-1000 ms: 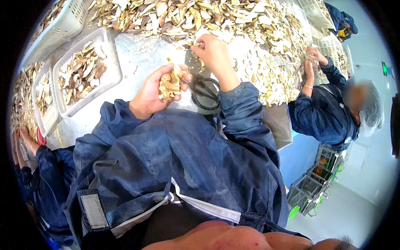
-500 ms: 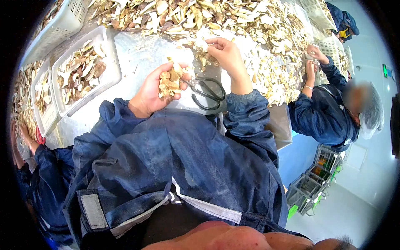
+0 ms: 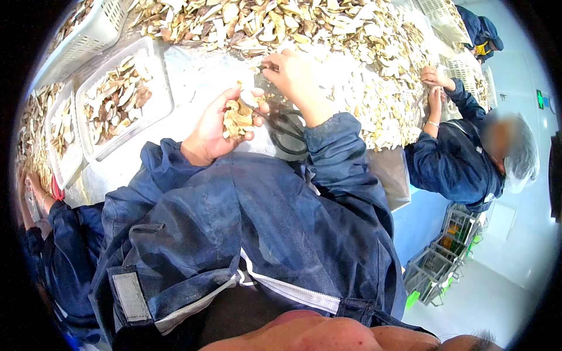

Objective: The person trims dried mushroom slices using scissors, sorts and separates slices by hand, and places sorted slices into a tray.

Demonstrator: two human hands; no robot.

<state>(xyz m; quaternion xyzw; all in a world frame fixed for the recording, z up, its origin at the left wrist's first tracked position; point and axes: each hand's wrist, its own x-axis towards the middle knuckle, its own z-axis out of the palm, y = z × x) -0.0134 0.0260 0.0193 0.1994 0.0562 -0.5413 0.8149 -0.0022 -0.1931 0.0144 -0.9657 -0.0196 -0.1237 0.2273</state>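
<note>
My left hand (image 3: 212, 126) is cupped around several dried mushroom slices (image 3: 237, 119), tan and curled, held in front of my jacket. Farther out, my right hand (image 3: 288, 75) is pinched at the near edge of the mushroom pile (image 3: 281, 26); a small dark piece seems to be between its fingertips, too small to be sure. Black-handled scissors (image 3: 288, 136) lie on the table between my hands, partly covered by my right forearm.
A shallow white tray (image 3: 161, 99) of brown slices stands at the left, with a smaller tray (image 3: 52, 126) beside it. A tall perforated crate (image 3: 96, 44) is behind them. Co-workers in blue stand on both sides; one person's hand (image 3: 436, 77) is at the pile's right.
My right hand has moved left along the pile's near edge, its forearm now covering part of the scissors. The left hand stays nearly still with its slices.
</note>
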